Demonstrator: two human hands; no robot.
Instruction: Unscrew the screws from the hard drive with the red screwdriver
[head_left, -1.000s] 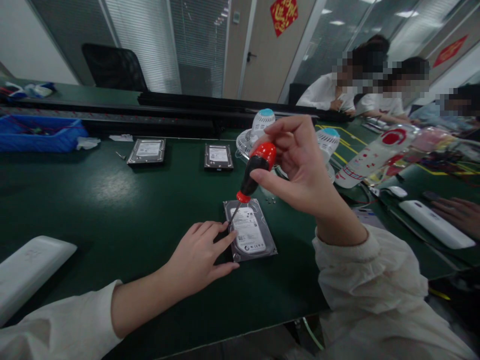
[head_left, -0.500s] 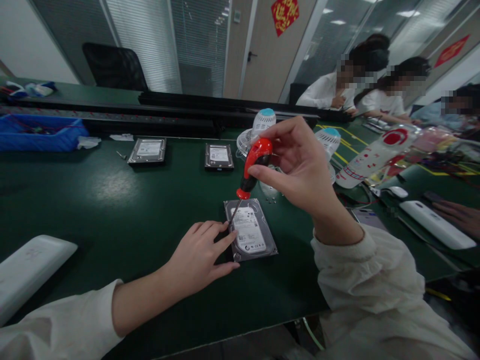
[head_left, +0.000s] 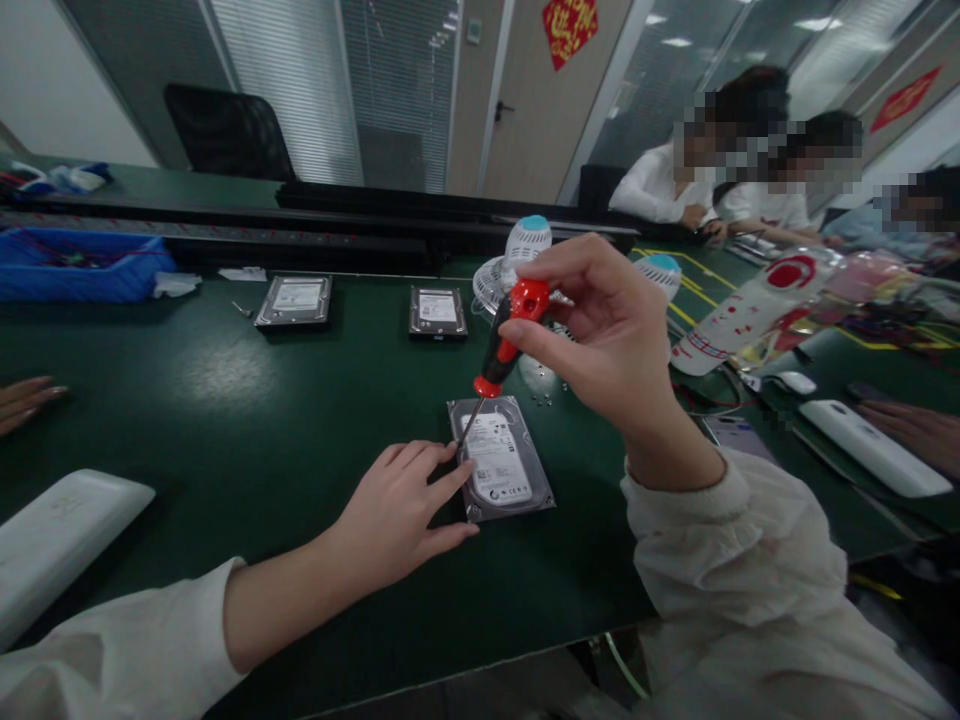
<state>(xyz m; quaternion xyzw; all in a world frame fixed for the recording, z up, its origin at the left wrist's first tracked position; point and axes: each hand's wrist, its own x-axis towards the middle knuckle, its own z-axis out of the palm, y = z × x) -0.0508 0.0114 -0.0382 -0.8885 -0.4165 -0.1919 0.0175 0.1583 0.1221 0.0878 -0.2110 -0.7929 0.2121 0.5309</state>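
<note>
A grey hard drive (head_left: 525, 465) with a white label lies flat on the dark green table. My left hand (head_left: 397, 505) rests at its left side, fingers spread, the index fingertip on the drive and the thumb by its lower edge. In my right hand (head_left: 600, 340) is a red and black screwdriver (head_left: 501, 345), gripped at the top of the handle between thumb and fingers. The tilted shaft reaches down to the drive's left edge, close to my left fingertips. What lies under the tip is too small to make out.
Several small screws (head_left: 541, 400) lie behind the drive. Farther back are two more hard drives, one in the middle (head_left: 438, 312) and one left (head_left: 296, 300), and white fans (head_left: 529, 245). A blue bin (head_left: 82, 275) stands left. Another person's hand (head_left: 30, 402) shows at the left edge.
The screwdriver handle has turned in my right hand, showing more black now. Another person's hand has come in at the left edge. My left hand and the drive have stayed put.
</note>
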